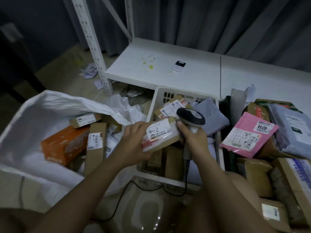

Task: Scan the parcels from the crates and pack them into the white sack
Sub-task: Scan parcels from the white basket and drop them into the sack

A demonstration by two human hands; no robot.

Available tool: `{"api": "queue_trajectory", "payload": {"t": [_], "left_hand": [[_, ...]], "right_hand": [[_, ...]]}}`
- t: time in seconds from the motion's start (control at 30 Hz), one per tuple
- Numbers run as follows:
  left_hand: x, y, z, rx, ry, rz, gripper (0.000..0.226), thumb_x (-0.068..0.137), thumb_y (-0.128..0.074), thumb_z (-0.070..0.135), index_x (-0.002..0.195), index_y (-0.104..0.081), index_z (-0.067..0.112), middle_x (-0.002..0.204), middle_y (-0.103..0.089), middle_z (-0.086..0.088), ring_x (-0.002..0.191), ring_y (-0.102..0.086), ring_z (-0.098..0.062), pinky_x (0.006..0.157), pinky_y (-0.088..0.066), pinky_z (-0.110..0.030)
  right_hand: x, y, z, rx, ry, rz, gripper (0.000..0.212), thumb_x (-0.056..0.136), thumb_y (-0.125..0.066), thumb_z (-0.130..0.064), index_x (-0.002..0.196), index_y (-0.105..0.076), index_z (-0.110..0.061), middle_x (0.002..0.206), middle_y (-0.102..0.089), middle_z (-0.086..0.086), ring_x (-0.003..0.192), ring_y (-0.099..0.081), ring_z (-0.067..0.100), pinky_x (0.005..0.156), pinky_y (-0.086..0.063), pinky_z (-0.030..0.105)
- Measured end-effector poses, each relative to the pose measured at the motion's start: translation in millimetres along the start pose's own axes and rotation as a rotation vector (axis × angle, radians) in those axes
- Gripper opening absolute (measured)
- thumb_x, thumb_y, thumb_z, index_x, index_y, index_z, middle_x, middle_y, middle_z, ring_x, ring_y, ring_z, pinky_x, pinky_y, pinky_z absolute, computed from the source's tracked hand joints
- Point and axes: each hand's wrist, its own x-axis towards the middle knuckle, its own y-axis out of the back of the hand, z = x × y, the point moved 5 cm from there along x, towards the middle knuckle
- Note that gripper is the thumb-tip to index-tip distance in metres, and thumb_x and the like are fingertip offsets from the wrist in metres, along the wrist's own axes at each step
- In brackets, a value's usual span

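Small brown cardboard parcel [159, 135] gripped in left hand [134, 140], grey handheld scanner [191, 117] in right hand [193, 138]; keep label square under beam

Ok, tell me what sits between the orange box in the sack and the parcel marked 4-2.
In the head view, an upright brown carton stands between the orange box and the 4-2 parcel, with the left hand gripping that parcel.

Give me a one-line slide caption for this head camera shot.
Left hand holds a "4-2" parcel while right hand aims the scanner.
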Motion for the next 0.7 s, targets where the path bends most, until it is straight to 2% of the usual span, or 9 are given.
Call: {"api": "queue_trajectory", "payload": {"t": [0.07,0.2,0.27,0.33,0.4,0.47,0.53,0.63,0.7], "left_hand": [[-18,10,-3,0.142,-0.056,-0.016,0.096,0.067,-0.080,0.030,0.147,-0.028,0.021,0.146,-0.028,0.002,0.126,-0.020,-0.020,0.093,-0.029,-0.030],[-52,7,-21,0.254,-0.064,-0.106,0.091,0.075,-0.074,0.027,0.149,-0.022,0.019,0.152,-0.019,0.000,0.134,-0.011,-0.021,0.104,-0.032,-0.037],[-66,1,-30,0.202,-0.077,-0.122,0.085,0.078,-0.074,0.026,0.148,-0.026,0.019,0.151,-0.020,-0.003,0.134,-0.012,-0.021,0.107,-0.028,-0.037],[-77,0,-39,0.000,-0.044,-0.051,0.075,0.078,-0.076,0.029,0.142,-0.039,0.019,0.143,-0.029,-0.005,0.132,-0.023,-0.021,0.109,-0.031,-0.036],[-82,3,-53,-0.350,0.156,0.110,0.061,0.078,-0.078,0.031,0.131,-0.049,0.023,0.135,-0.033,-0.003,0.128,-0.034,-0.019,0.104,-0.040,-0.032],[-84,2,-67,-0.602,0.420,0.252,0.049,0.083,-0.072,0.033,0.126,-0.050,0.028,0.133,-0.033,-0.002,0.126,-0.038,-0.017,0.103,-0.042,-0.033],[-83,-7,-77,-0.717,0.614,0.198,0.053,0.088,-0.065,0.036,0.134,-0.044,0.023,0.141,-0.032,-0.008,0.128,-0.039,-0.021,0.106,-0.040,-0.041],[-83,-23,-84,-0.883,0.763,0.031,0.062,0.091,-0.061,0.038,0.142,-0.038,0.013,0.146,-0.038,-0.008,0.131,-0.041,-0.022,0.107,-0.039,-0.042],[-87,-31,-84,-1.012,0.838,-0.087,0.054,0.090,-0.060,0.044,0.137,-0.046,0.020,0.138,-0.047,0.000,0.124,-0.045,-0.020,0.100,-0.044,-0.039]], "right_hand": [[-18,-17,8,-0.041,0.003,0.016,0.048,0.074,-0.082,-0.042,0.112,-0.066,-0.018,0.109,-0.071,0.003,0.102,-0.065,0.022,0.089,-0.055,0.043],[-47,-44,36,-0.107,-0.092,0.022,0.041,0.072,-0.082,-0.046,0.103,-0.065,-0.025,0.095,-0.069,-0.007,0.095,-0.065,0.016,0.089,-0.053,0.037],[-57,-49,51,-0.137,-0.147,0.019,0.043,0.074,-0.081,-0.044,0.108,-0.067,-0.020,0.106,-0.071,0.002,0.100,-0.065,0.021,0.094,-0.053,0.042],[-64,-50,60,-0.130,-0.170,0.029,0.043,0.075,-0.080,-0.039,0.108,-0.069,-0.015,0.106,-0.072,0.006,0.097,-0.067,0.020,0.091,-0.055,0.040],[-67,-46,66,-0.121,-0.176,0.046,0.042,0.080,-0.077,-0.032,0.112,-0.067,-0.008,0.097,-0.072,0.007,0.081,-0.067,0.014,0.070,-0.056,0.022],[-70,-40,71,-0.145,-0.197,0.054,0.045,0.085,-0.073,-0.024,0.121,-0.059,-0.002,0.090,-0.068,0.010,0.067,-0.061,0.011,0.045,-0.046,0.012],[-73,-36,79,-0.153,-0.235,0.038,0.048,0.086,-0.071,-0.016,0.127,-0.053,0.001,0.093,-0.068,0.016,0.067,-0.061,0.017,0.048,-0.048,0.017],[-73,-34,87,-0.135,-0.263,0.032,0.051,0.084,-0.074,-0.016,0.127,-0.054,0.000,0.101,-0.068,0.018,0.081,-0.065,0.024,0.067,-0.055,0.031],[-70,-33,88,-0.162,-0.248,0.036,0.051,0.084,-0.074,-0.018,0.128,-0.053,-0.003,0.106,-0.068,0.012,0.085,-0.066,0.021,0.066,-0.055,0.026]]}}
